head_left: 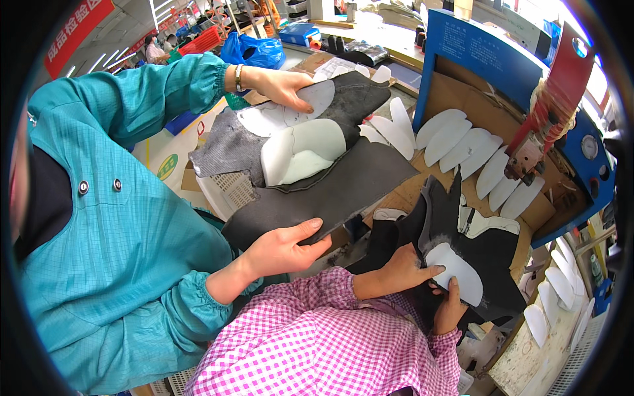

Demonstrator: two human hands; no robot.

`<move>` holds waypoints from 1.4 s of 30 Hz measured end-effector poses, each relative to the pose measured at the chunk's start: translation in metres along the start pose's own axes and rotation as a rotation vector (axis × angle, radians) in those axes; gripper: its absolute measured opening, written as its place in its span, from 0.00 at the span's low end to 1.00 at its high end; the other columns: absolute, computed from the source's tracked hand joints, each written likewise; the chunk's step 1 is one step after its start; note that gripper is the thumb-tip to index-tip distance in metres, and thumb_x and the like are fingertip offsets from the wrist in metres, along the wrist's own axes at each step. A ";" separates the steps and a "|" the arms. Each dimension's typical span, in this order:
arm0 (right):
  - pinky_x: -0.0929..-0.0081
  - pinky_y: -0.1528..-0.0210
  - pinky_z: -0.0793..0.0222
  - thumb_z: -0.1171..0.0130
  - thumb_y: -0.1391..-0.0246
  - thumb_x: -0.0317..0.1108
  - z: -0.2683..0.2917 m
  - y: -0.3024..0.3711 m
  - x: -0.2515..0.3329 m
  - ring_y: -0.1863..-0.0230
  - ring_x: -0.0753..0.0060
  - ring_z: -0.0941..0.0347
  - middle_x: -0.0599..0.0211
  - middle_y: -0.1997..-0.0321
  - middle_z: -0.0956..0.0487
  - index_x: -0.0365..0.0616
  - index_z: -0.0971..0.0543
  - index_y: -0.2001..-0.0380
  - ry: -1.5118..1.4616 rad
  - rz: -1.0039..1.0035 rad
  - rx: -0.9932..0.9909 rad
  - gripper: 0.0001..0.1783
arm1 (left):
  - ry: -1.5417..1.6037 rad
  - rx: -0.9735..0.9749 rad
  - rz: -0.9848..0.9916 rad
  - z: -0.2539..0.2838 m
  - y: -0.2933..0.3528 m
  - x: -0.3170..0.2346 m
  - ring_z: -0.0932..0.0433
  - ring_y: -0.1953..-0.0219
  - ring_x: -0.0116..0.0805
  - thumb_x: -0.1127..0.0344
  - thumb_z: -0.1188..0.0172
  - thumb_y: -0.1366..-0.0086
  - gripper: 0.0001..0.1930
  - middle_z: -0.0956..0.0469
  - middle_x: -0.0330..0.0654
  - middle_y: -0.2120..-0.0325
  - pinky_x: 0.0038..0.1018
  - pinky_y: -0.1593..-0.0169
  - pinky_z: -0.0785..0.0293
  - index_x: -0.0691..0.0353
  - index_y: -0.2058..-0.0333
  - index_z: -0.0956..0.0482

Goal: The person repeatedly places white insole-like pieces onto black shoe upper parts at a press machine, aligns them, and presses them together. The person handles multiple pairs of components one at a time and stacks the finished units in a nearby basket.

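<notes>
My left hand (pixel 400 272), in a pink checkered sleeve, pinches a white half-oval pad (pixel 459 269) against a piece of black material (pixel 432 204) that looks like a boot upper. My right hand (pixel 450 307) grips the lower edge of the same pad, its thumb on the white face. Grey fuzzy lining shows around the pad. Behind it lies more black material with a zipper and a pale lining (pixel 487 224). At the left, a co-worker in a teal smock (pixel 119 244) spreads a dark grey piece (pixel 323 188) with white pads on it, using both hands.
A blue machine frame (pixel 475 49) with a red lever (pixel 561 79) and a round gauge (pixel 590 146) stands at the right. Several white pads (pixel 482 153) lie in a row on its cardboard bed. More pads (pixel 549 300) rest on a ledge at the lower right. A blue bag (pixel 254 51) sits farther back.
</notes>
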State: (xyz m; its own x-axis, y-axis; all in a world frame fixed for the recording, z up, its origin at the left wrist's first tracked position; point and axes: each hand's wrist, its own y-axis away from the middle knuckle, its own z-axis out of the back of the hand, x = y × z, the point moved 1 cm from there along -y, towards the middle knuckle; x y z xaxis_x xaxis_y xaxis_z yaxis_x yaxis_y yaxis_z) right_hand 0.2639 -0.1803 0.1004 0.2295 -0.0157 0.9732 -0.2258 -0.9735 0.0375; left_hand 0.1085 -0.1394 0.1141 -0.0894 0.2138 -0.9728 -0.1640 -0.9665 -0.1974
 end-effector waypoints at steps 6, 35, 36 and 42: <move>0.79 0.71 0.31 0.49 0.40 0.36 -0.001 0.003 -0.004 0.71 0.68 0.22 0.58 0.65 0.20 0.32 0.26 0.57 0.001 -0.024 0.018 0.16 | 0.047 0.043 0.076 -0.003 0.006 0.011 0.20 0.65 0.41 0.61 0.36 0.43 0.19 0.19 0.50 0.68 0.31 0.60 0.25 0.67 0.57 0.25; 0.66 0.38 0.41 0.44 0.41 0.36 0.003 0.041 -0.024 0.42 0.61 0.33 0.56 0.43 0.27 0.31 0.31 0.45 0.086 0.056 0.100 0.25 | 0.460 0.199 0.111 -0.006 0.014 0.016 0.24 0.68 0.25 0.59 0.39 0.37 0.21 0.26 0.40 0.62 0.21 0.71 0.26 0.65 0.50 0.30; 0.66 0.37 0.41 0.44 0.41 0.35 0.007 0.042 -0.029 0.42 0.62 0.33 0.56 0.43 0.28 0.31 0.31 0.45 -0.132 -0.329 0.132 0.25 | 0.371 0.179 0.065 -0.007 0.013 0.017 0.24 0.68 0.26 0.60 0.40 0.37 0.20 0.25 0.40 0.63 0.21 0.71 0.26 0.64 0.51 0.30; 0.74 0.62 0.33 0.50 0.38 0.34 0.036 0.018 -0.032 0.65 0.65 0.25 0.55 0.60 0.22 0.31 0.29 0.48 0.360 -0.069 0.007 0.19 | -0.209 0.038 -0.277 -0.017 0.023 0.007 0.22 0.71 0.40 0.68 0.43 0.41 0.24 0.22 0.52 0.60 0.30 0.68 0.24 0.67 0.46 0.32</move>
State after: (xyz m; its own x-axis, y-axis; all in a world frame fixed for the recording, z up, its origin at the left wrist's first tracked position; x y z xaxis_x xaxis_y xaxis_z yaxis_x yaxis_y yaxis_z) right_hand 0.2871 -0.2054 0.0621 -0.1044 0.1303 0.9860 -0.2148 -0.9709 0.1056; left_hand 0.1205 -0.1623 0.1010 -0.2353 0.4958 -0.8360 -0.2468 -0.8624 -0.4420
